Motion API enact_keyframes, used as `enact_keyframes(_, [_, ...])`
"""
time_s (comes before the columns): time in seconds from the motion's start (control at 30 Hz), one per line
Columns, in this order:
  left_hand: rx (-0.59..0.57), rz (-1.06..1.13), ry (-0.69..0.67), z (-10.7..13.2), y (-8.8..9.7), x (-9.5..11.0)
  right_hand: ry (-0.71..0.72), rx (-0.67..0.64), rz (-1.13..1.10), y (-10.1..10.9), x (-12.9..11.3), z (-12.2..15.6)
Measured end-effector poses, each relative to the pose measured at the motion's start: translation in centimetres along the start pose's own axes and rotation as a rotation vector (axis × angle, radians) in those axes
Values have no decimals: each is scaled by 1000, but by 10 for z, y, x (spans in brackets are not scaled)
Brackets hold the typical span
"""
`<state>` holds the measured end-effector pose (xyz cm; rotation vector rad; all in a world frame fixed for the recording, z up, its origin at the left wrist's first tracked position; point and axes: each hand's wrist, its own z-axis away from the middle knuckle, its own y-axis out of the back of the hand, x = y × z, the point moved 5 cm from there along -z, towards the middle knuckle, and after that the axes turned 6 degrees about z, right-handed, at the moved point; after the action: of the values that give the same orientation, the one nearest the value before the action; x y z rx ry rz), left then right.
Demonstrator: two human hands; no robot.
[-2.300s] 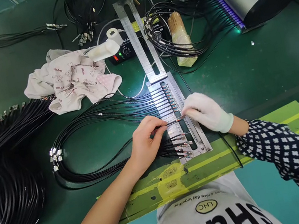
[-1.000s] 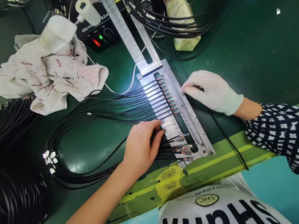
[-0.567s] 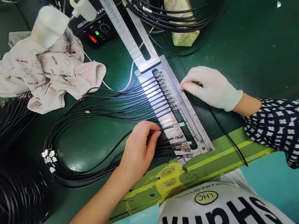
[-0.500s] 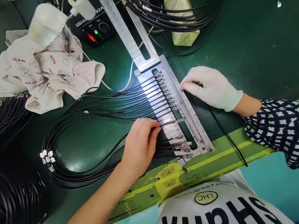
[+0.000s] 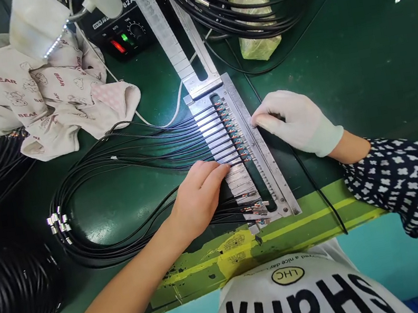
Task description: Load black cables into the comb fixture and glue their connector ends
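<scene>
A slotted metal fixture [image 5: 275,188] lies in front of me, with several thin black cables [image 5: 160,154] laid side by side in its slots, their copper-coloured tips in its dark channel. My bare left hand [image 5: 199,195] is closed, fingertips pinching one black cable at the fixture's left edge, just below the filled slots. A few more cable ends [image 5: 257,207] sit loose near the fixture's lower end. My gloved right hand [image 5: 297,121] rests on the fixture's right rail. Its fingers are curled together and the tips press on the rail.
A printed cloth [image 5: 43,99] and a white lamp head [image 5: 36,20] lie at the back left. A control box [image 5: 123,26], a long metal bar [image 5: 165,35], a wrapped block [image 5: 251,5] and a cable coil [image 5: 233,11] are behind. A big black cable heap [image 5: 3,266] fills the left.
My left hand has moved up along the fixture from the loose lower cables, carrying one cable to the slot below the filled ones. My right hand drew back to the rail and stays there.
</scene>
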<state>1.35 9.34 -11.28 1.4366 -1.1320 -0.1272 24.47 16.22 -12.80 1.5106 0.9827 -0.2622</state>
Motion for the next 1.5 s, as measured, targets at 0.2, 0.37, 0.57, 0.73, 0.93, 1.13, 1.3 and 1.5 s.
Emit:
enact_keyframes(0.2, [-14,-195,-58,7,0,5,3,6,8,0,-1,-1])
enact_keyframes(0.37, [-90,-190,-20,19,-4,5,3,27,29,-1,0,0])
enact_keyframes(0.57, [-74,-137,8,15,-1,14,9,49,55,-1,-3,4])
enact_keyframes(0.73, [-48,-253,70,5,-2,14,-6,53,42,0,-4,5])
enact_keyframes(0.93, [-144,-316,54,-2,-6,9,-17,48,24,0,-3,4])
enact_keyframes(1.13, [-6,-355,-25,-5,16,24,50,101,-11,7,-16,16])
enact_keyframes(1.3, [179,-285,-30,6,38,44,236,9,-245,6,-55,30])
enact_keyframes(1.5, [300,-146,-48,16,37,65,215,-57,-418,3,-80,38])
